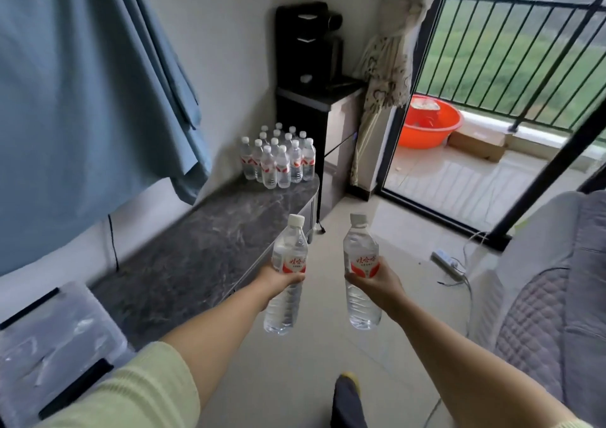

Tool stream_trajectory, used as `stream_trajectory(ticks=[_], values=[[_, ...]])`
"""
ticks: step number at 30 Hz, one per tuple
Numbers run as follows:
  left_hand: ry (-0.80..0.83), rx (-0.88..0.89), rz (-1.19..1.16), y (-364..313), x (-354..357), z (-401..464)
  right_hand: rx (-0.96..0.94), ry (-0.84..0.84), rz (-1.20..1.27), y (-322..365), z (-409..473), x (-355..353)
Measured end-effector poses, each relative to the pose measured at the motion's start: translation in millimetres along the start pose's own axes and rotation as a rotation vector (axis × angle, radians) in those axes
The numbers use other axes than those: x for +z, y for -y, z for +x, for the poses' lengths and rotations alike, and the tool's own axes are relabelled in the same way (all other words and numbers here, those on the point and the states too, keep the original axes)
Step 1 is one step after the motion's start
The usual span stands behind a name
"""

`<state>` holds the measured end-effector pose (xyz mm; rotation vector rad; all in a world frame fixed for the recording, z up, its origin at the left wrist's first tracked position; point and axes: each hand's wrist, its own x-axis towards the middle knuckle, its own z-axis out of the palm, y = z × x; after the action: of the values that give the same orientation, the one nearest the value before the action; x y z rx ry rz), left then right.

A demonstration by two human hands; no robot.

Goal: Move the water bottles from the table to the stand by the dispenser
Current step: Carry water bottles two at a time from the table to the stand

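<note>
Down at the middle of the view, two water bottles are up in the air over the floor, one per hand. Left hand (278,278) has its fingers wrapped snug around the red label of the left bottle (286,275), which stands nearly upright with its white cap leaning a touch toward 1 o'clock. Right hand (377,281) is closed the same way around the right bottle (361,271), cap tipped slightly toward 11 o'clock. The two bottles sit near each other but aren't touching.

Up at about 11 o'clock from the hands, a cluster of bottles (278,155) stands packed together on the far end of the dark marble-look stand (196,257) (same red labels and white caps as far as I can tell). Just past them, at 12 o'clock, is the black dispenser (308,43) sitting on its cabinet (328,122) in the corner.

Off at 10 o'clock a blue-grey curtain (82,99) hangs over the wall. At 2 o'clock a glass door opens on a balcony with an orange basin (429,122) and a railing (524,53). At 3 o'clock there's a white power strip (447,265) on the tile floor (328,355), and a grey quilted sofa (551,312) beside it. A clear storage box (49,345) sits at 8 o'clock.
</note>
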<state>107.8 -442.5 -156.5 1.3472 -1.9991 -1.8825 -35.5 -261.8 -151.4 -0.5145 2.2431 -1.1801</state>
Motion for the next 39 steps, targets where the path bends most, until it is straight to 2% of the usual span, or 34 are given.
stream_trajectory(ticks=[6, 11, 15, 21, 25, 33, 39], values=[[-0.128, -0.086, -0.003, -41, 15, 85, -0.002, 0.084, -0.04, 17, 114, -21], [-0.155, -0.117, -0.027, -77, 26, 139, -0.012, 0.135, -0.082, 39, 197, -42], [-0.203, -0.192, -0.055, -88, 19, 176, -0.033, 0.214, -0.077, 58, 250, -26], [-0.256, -0.277, -0.1, -98, -18, 248, -0.037, 0.331, -0.067, 90, 319, 25], [-0.268, -0.297, -0.094, -103, -62, 325, 0.007, 0.361, -0.051, 117, 386, 72], [-0.233, -0.362, -0.06, -98, -140, 461, 0.169, 0.294, 0.054, 149, 499, 184], [-0.27, -0.402, -0.061, -70, -165, 543, 0.262, 0.159, 0.195, 130, 549, 266]])
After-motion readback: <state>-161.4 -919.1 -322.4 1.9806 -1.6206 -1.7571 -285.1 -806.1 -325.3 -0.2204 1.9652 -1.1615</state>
